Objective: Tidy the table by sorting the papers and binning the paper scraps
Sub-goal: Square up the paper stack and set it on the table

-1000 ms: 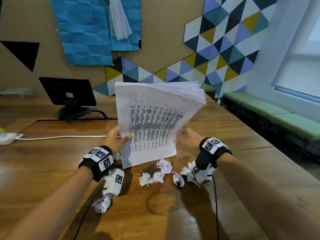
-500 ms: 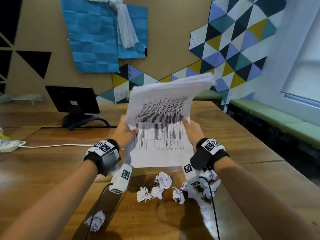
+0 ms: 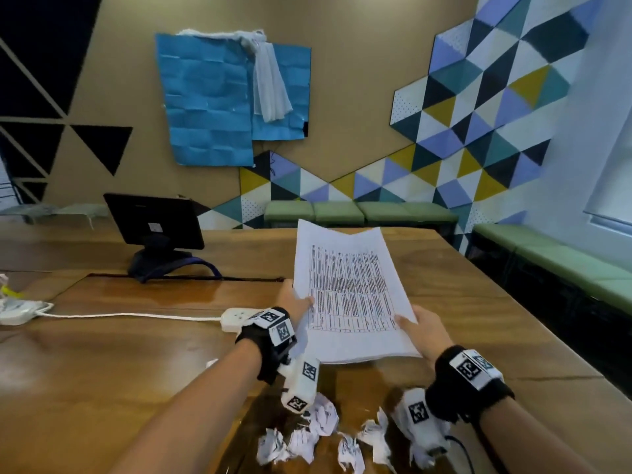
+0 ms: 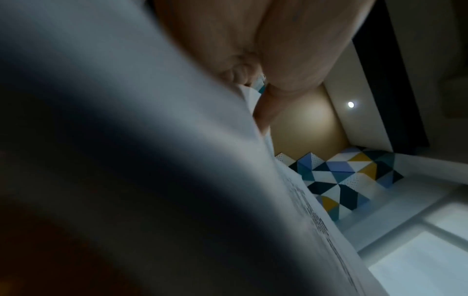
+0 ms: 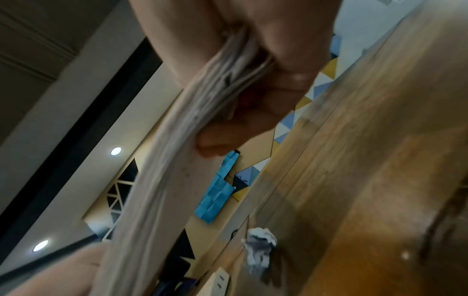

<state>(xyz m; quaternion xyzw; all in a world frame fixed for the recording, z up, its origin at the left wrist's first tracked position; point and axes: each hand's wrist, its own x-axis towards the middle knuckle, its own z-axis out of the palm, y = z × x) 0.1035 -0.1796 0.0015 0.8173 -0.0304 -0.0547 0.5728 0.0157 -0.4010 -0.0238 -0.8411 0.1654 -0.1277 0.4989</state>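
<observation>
A stack of printed papers [image 3: 349, 295] is held tilted above the wooden table [image 3: 136, 354]. My left hand [image 3: 295, 301] grips its left edge, thumb on the top sheet. My right hand [image 3: 415, 325] grips the lower right edge; in the right wrist view the fingers [image 5: 253, 120] curl under the paper stack [image 5: 177, 140] with the thumb on top. The left wrist view is mostly filled by the blurred papers [image 4: 177, 160] beside my thumb. Several crumpled paper scraps [image 3: 321, 436] lie on the table near me, below my wrists.
A white power strip [image 3: 239, 318] with its cord lies left of my left hand. A black monitor [image 3: 154, 227] stands at the back left. Green benches [image 3: 359, 213] line the walls. One more scrap [image 3: 211, 363] lies by my left forearm.
The paper stack has come down from upright to a flatter tilt and shifted right. My right hand moved from its side to its lower right edge. The view has risen.
</observation>
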